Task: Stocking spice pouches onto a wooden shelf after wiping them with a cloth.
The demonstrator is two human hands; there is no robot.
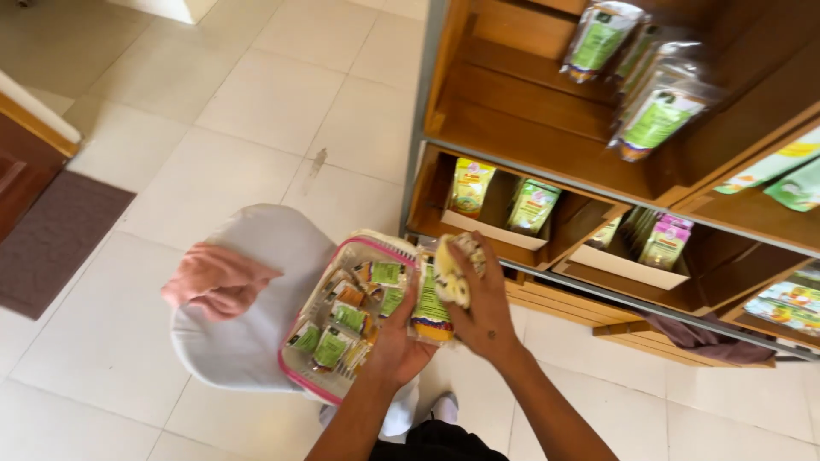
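Observation:
My left hand [395, 341] grips the near edge of a pink-rimmed white basket [301, 377] filled with several small green and orange packets [350, 318]. It also holds a green and yellow pouch [430, 307] upright against the basket. My right hand [485, 300] is closed around a yellow and white cloth [453, 271] pressed against that pouch. The basket rests on a white stool [256, 290] with a pink cloth [218, 280] on it.
A wooden shelf unit [530, 111] stands at the right, holding green pouches [658, 115] above and yellow-green [471, 186] and pink packets [666, 243] in white trays below. A dark cloth [700, 335] lies on the lowest board. A brown mat [55, 239] lies on the tiled floor at left.

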